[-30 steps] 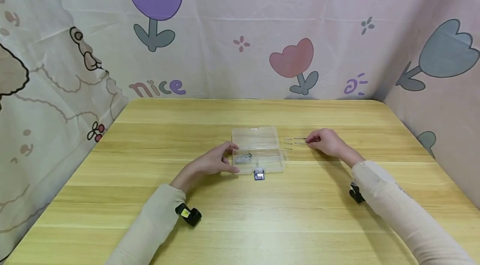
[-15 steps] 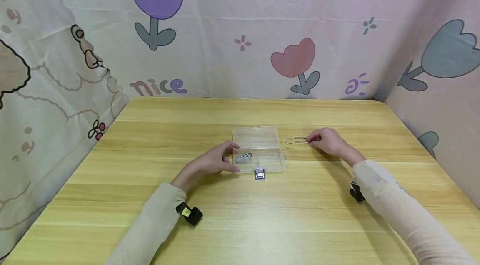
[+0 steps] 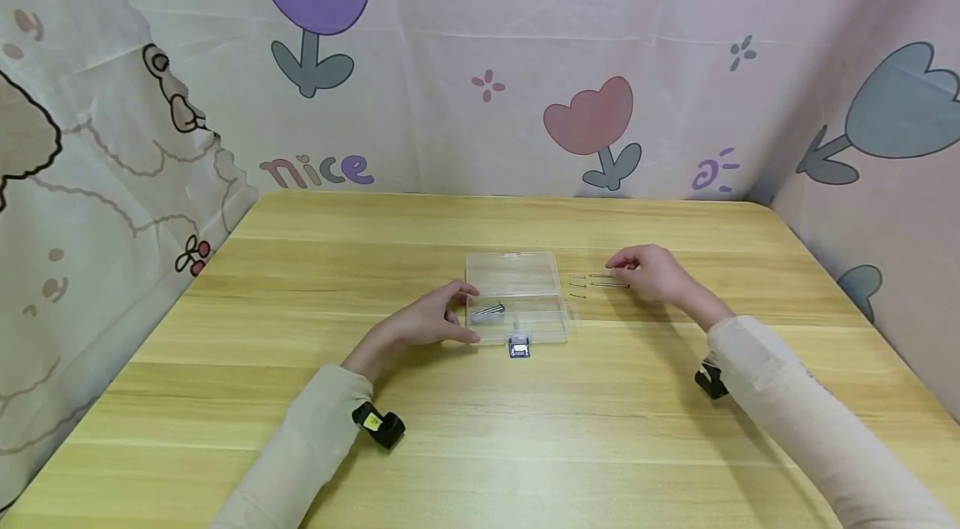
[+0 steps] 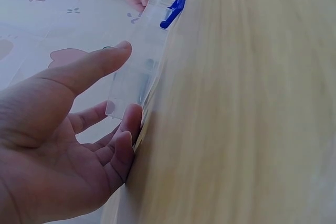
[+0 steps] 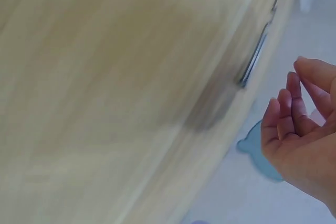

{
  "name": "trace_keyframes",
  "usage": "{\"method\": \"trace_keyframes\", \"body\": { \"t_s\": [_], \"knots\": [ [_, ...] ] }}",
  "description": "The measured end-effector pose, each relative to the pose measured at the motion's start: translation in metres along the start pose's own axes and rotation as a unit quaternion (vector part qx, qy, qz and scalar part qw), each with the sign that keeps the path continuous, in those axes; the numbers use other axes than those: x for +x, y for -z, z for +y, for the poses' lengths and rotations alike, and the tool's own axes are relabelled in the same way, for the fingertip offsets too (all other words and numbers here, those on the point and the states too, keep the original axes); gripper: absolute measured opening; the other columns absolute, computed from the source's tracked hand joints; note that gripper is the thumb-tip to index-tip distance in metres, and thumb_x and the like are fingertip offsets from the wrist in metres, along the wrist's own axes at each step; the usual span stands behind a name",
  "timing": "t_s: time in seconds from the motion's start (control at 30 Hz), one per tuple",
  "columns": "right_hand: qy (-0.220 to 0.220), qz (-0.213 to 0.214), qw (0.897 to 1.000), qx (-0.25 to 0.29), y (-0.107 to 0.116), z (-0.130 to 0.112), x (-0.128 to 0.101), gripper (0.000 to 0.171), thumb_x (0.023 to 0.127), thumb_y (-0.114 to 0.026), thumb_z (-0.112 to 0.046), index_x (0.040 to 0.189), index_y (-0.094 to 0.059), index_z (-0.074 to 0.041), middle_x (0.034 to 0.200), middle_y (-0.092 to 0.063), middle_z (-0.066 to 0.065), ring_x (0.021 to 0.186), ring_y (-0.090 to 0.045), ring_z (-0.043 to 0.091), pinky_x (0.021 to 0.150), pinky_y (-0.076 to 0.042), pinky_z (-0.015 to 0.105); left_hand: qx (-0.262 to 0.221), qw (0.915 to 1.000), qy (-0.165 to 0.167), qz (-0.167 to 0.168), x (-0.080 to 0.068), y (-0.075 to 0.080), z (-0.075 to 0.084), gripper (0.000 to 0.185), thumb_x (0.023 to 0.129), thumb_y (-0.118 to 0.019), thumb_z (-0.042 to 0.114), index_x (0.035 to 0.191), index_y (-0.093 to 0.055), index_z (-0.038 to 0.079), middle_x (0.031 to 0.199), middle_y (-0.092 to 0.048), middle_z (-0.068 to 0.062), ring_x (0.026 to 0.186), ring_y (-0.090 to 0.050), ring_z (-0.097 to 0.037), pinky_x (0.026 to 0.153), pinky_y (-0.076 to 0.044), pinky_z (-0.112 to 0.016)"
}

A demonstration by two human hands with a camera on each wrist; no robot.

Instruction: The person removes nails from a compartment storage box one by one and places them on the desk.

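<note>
Steadying a clear plastic box [image 3: 515, 298] at the middle of a wooden table [image 3: 480, 421], the left hand [image 3: 431, 319] rests against the box's left end with relaxed, nearly straight fingers and grips nothing. That light touch seems meant to keep the open, lightweight box from sliding. The lid lies folded back toward the far side, and a few dark metal screws [image 3: 488, 311] sit inside the near tray. A small blue latch [image 3: 518, 346] hangs at the box's front edge.

To the right of the box, several thin nails [image 3: 597, 282] lie in rows on the table. The right hand [image 3: 649, 272] hovers just above their right ends, fingers loosely curled, holding nothing that can be seen.

The head view gives the whole layout. The left wrist view shows, close up, the fingertips [image 4: 128, 124] touching the box's wall [image 4: 137, 80] and the thumb stretched alongside it, with the latch [image 4: 173, 10] at the far end. The right wrist view, though blurred, shows the empty palm [image 5: 303, 129] held off the table and one nail [image 5: 252, 61] lying apart from the fingers.
</note>
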State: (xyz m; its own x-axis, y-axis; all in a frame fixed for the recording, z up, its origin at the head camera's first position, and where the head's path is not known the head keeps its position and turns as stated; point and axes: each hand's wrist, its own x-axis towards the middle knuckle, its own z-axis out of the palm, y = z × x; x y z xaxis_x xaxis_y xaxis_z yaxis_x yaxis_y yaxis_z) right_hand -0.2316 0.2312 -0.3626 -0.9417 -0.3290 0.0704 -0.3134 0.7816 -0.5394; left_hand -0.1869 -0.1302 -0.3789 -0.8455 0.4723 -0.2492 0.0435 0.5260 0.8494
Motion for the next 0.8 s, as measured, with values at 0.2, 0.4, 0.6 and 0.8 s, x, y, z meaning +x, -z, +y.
{"method": "trace_keyframes", "body": {
  "t_s": [0.2, 0.4, 0.6, 0.8],
  "knots": [
    [0.053, -0.014, 0.998, 0.026, -0.015, -0.032, -0.002, 0.013, 0.089, -0.066, -0.003, 0.098, -0.071, 0.004, 0.088, -0.069, 0.008, 0.080, -0.058, 0.019, 0.074, -0.047, 0.035, 0.000, 1.0000, -0.001, 0.002, -0.002, 0.000, -0.002, 0.066, 0.081, -0.079, 0.012, 0.137, -0.044, 0.008, 0.132, -0.045, -0.014, 0.074, -0.048, -0.018, 0.058, -0.039, -0.027],
    [0.102, -0.041, 0.994, 0.028, -0.027, -0.059, 0.000, 0.010, 0.087, -0.067, -0.002, 0.095, -0.072, 0.004, 0.084, -0.068, 0.004, 0.076, -0.055, 0.016, 0.069, -0.046, 0.031, -0.007, 1.0000, -0.001, 0.001, -0.003, 0.000, -0.002, 0.067, 0.081, -0.079, 0.013, 0.137, -0.044, 0.008, 0.132, -0.044, -0.014, 0.075, -0.047, -0.019, 0.058, -0.039, -0.027],
    [0.138, -0.080, 0.987, 0.011, -0.033, -0.077, 0.006, 0.010, 0.088, -0.067, -0.002, 0.095, -0.072, 0.002, 0.091, -0.070, 0.007, 0.076, -0.058, 0.015, 0.069, -0.048, 0.031, -0.018, 0.9998, 0.001, 0.003, -0.002, 0.000, -0.005, 0.067, 0.081, -0.080, 0.011, 0.137, -0.043, 0.009, 0.133, -0.044, -0.013, 0.077, -0.047, -0.019, 0.059, -0.039, -0.028],
    [0.166, -0.103, 0.980, -0.017, -0.040, -0.092, 0.013, 0.010, 0.090, -0.066, -0.005, 0.096, -0.074, -0.001, 0.094, -0.071, 0.006, 0.080, -0.060, 0.015, 0.073, -0.050, 0.033, -0.016, 0.9999, -0.004, 0.004, -0.003, -0.001, -0.005, 0.066, 0.081, -0.080, 0.012, 0.136, -0.044, 0.008, 0.131, -0.045, -0.013, 0.077, -0.047, -0.019, 0.060, -0.039, -0.028]
  ]
}}
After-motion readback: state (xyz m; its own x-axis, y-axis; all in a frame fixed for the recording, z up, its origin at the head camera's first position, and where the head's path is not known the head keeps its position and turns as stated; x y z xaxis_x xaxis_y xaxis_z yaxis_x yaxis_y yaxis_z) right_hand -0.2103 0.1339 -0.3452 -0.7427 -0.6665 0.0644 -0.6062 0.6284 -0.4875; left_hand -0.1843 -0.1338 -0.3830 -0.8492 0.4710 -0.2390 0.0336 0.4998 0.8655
